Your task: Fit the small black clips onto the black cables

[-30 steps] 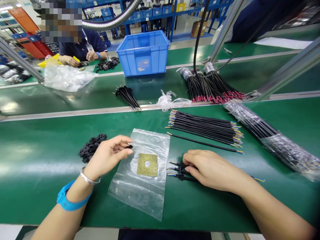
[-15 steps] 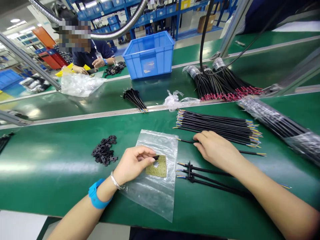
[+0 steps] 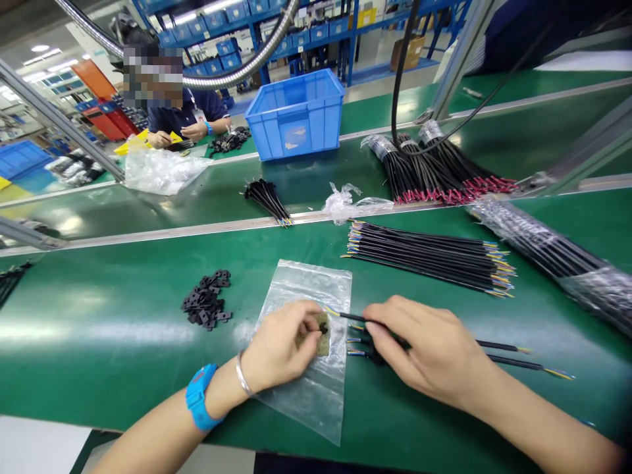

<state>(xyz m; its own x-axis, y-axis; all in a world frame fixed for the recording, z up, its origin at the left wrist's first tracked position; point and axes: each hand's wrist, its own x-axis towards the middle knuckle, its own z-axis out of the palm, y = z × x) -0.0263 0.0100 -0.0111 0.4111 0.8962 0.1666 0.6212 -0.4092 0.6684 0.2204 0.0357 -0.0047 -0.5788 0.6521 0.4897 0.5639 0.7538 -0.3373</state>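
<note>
My left hand (image 3: 286, 345) is closed in a pinch on a small black plastic piece (image 3: 323, 327), mostly hidden by the fingers. Below it lies a yellowish sponge (image 3: 323, 346) on a clear plastic bag (image 3: 316, 411). In my right hand (image 3: 427, 345), thumb and fingers grip a black cable (image 3: 351, 318) near its stripped end, whose coloured wires point toward the left fingertips. Under the right hand lie more black cables (image 3: 516, 361), partly covered by it. A heap of small black plastic pieces (image 3: 205, 299) sits left of the bag.
Beyond my right hand lies a row of black cables (image 3: 424, 257), with a plastic-wrapped bundle (image 3: 553, 247) at the right. Across the rail are a blue bin (image 3: 296, 122), red-ended cables (image 3: 444, 171) and crumpled plastic (image 3: 343, 201). Another person (image 3: 185, 112) works at the back left.
My right hand has lifted the cable from the table and drawn it nearer, its wire end now beside the left fingertips. The left hand still pinches the black piece, shifted slightly right and nearer.
</note>
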